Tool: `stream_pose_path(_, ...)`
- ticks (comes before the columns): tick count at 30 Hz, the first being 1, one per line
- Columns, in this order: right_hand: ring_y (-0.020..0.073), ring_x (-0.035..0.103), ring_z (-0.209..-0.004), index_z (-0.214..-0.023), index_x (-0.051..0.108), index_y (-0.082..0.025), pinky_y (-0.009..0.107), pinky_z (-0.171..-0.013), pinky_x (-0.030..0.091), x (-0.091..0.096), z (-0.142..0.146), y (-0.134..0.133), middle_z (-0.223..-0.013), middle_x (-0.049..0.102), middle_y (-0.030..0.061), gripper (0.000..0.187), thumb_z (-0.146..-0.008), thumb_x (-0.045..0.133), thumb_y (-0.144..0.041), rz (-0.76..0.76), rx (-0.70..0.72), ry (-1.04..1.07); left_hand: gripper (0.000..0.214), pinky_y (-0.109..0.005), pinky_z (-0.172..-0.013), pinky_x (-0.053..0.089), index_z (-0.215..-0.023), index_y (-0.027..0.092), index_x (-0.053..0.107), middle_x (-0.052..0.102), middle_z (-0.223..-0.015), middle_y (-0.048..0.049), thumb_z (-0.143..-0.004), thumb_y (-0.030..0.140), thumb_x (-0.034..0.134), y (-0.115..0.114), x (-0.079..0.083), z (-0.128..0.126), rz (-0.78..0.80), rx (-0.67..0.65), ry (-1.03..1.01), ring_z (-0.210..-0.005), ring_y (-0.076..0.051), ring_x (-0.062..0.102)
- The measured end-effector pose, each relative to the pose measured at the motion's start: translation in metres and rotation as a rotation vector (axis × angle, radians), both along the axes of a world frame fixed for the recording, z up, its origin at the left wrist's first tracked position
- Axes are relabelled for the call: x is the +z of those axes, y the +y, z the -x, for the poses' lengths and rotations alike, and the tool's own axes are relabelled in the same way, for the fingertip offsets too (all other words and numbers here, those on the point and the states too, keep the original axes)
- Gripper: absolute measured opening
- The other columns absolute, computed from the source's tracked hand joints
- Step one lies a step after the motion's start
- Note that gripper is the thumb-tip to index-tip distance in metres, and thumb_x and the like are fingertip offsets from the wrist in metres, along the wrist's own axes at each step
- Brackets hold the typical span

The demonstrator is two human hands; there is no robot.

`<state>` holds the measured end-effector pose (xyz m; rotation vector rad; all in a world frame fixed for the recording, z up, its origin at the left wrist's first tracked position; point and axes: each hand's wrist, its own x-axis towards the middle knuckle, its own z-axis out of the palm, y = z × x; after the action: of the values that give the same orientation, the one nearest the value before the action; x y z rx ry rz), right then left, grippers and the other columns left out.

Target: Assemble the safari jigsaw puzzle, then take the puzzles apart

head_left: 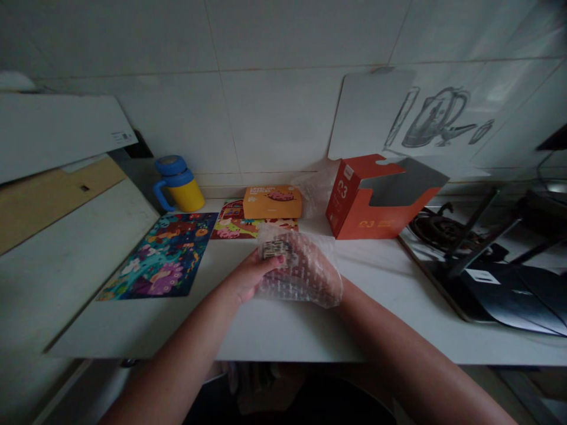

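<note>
A clear bubble wrap bag [305,289] is held above the white tabletop in front of me. My left hand [254,274] grips its left side, thumb laid over the front. Under the wrap, beside the left thumb, shows a small dark-and-light patterned block [274,248]; its kind is hard to make out. My right hand [316,262] is inside the bag up to the wrist, reaching in from the right. The wrap blurs its fingers, so I cannot see whether they hold the block.
Behind the bag stand an orange puzzle box [272,203] and a red open carton [367,212]. A blue picture sheet [170,260] lies left, near a yellow-and-blue mug [186,192]. On the right, a black router [509,295] sits by a gas burner [438,230].
</note>
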<state>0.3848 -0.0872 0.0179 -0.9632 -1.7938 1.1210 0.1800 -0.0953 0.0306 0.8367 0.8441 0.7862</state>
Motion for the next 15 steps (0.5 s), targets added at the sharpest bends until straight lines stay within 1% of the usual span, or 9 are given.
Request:
stream_pose_path(3, 0.0406, 0.052, -0.141, -0.14, 0.066, -0.033, 0.056, -0.124, 0.037, -0.002, 0.0, 0.001, -0.142, 0.065, 0.0091, 0.07, -0.075, 0.091, -0.044, -0.214, -0.071, -0.108, 0.06, -0.04, -0.072, 0.064, -0.117, 0.019, 0.071, 0.081, -0.101, -0.0095, -0.067, 0.042, 0.096, -0.001, -0.001, -0.003, 0.014, 0.02, -0.009, -0.076, -0.025, 0.078)
stream_pose_path(4, 0.04, 0.053, -0.141, -0.143, 0.064, -0.033, 0.055, -0.123, 0.039, -0.001, 0.0, 0.001, -0.143, 0.065, 0.0095, 0.072, -0.077, 0.09, -0.045, -0.264, -0.077, -0.14, 0.058, -0.038, -0.071, 0.064, -0.115, 0.019, 0.072, 0.082, -0.1, -0.0093, -0.068, 0.041, 0.095, -0.001, -0.002, -0.004, 0.02, 0.035, -0.01, -0.077, -0.025, 0.078)
stream_pose_path(7, 0.0401, 0.055, -0.141, -0.154, 0.055, -0.028, 0.055, -0.121, 0.041, 0.007, -0.005, 0.001, -0.153, 0.059, 0.0128, 0.082, -0.081, 0.087, -0.048, -0.391, -0.056, -0.215, 0.05, -0.033, -0.07, 0.063, -0.108, 0.018, 0.074, 0.082, -0.095, -0.0087, -0.07, 0.043, 0.094, 0.0, -0.002, -0.003, 0.071, 0.068, -0.015, -0.077, -0.023, 0.078)
stream_pose_path(9, 0.0401, 0.058, -0.137, -0.154, 0.054, -0.024, 0.055, -0.116, 0.046, 0.015, -0.011, 0.002, -0.152, 0.06, 0.0155, 0.084, -0.081, 0.087, -0.049, -0.466, -0.041, -0.233, 0.046, -0.032, -0.069, 0.062, -0.106, 0.017, 0.074, 0.081, -0.091, -0.0084, -0.074, 0.045, 0.092, 0.003, -0.001, -0.001, 0.118, 0.084, -0.036, -0.073, -0.021, 0.077)
stream_pose_path(10, 0.0393, 0.06, -0.133, -0.151, 0.057, -0.023, 0.054, -0.112, 0.049, 0.02, -0.015, 0.002, -0.149, 0.062, 0.0161, 0.08, -0.081, 0.086, -0.05, -0.488, -0.054, -0.231, 0.044, -0.032, -0.069, 0.063, -0.106, 0.016, 0.074, 0.081, -0.09, -0.0084, -0.076, 0.045, 0.091, 0.004, -0.001, 0.0, 0.139, 0.102, -0.055, -0.071, -0.02, 0.076)
stream_pose_path(11, 0.0372, 0.064, -0.127, -0.145, 0.062, -0.023, 0.051, -0.107, 0.052, 0.024, -0.018, 0.002, -0.143, 0.066, 0.0156, 0.07, -0.084, 0.084, -0.05, -0.485, -0.098, -0.226, 0.043, -0.031, -0.069, 0.063, -0.107, 0.016, 0.074, 0.081, -0.091, -0.0084, -0.079, 0.044, 0.089, 0.006, 0.0, 0.002, 0.156, 0.133, -0.08, -0.071, -0.019, 0.076)
stream_pose_path(12, 0.0347, 0.066, -0.12, -0.136, 0.067, -0.024, 0.049, -0.102, 0.054, 0.028, -0.021, 0.003, -0.136, 0.069, 0.0149, 0.057, -0.088, 0.08, -0.05, -0.473, -0.172, -0.217, 0.041, -0.031, -0.07, 0.064, -0.108, 0.016, 0.074, 0.081, -0.093, -0.0083, -0.081, 0.043, 0.088, 0.008, 0.001, 0.003, 0.169, 0.174, -0.109, -0.071, -0.019, 0.076)
stream_pose_path(14, 0.0304, 0.069, -0.107, -0.118, 0.072, -0.024, 0.045, -0.095, 0.055, 0.034, -0.027, 0.005, -0.119, 0.074, 0.0132, 0.034, -0.095, 0.071, -0.05, -0.447, -0.385, -0.186, 0.037, -0.03, -0.072, 0.064, -0.111, 0.017, 0.073, 0.081, -0.098, -0.0078, -0.085, 0.04, 0.085, 0.012, 0.002, 0.006, 0.184, 0.263, -0.162, -0.074, -0.018, 0.076)
stream_pose_path(15, 0.029, 0.069, -0.103, -0.111, 0.072, -0.025, 0.044, -0.093, 0.055, 0.035, -0.03, 0.007, -0.113, 0.074, 0.0124, 0.03, -0.098, 0.066, -0.05, -0.437, -0.488, -0.164, 0.036, -0.03, -0.072, 0.064, -0.112, 0.017, 0.073, 0.081, -0.099, -0.0073, -0.086, 0.04, 0.084, 0.014, 0.002, 0.008, 0.182, 0.304, -0.183, -0.075, -0.017, 0.076)
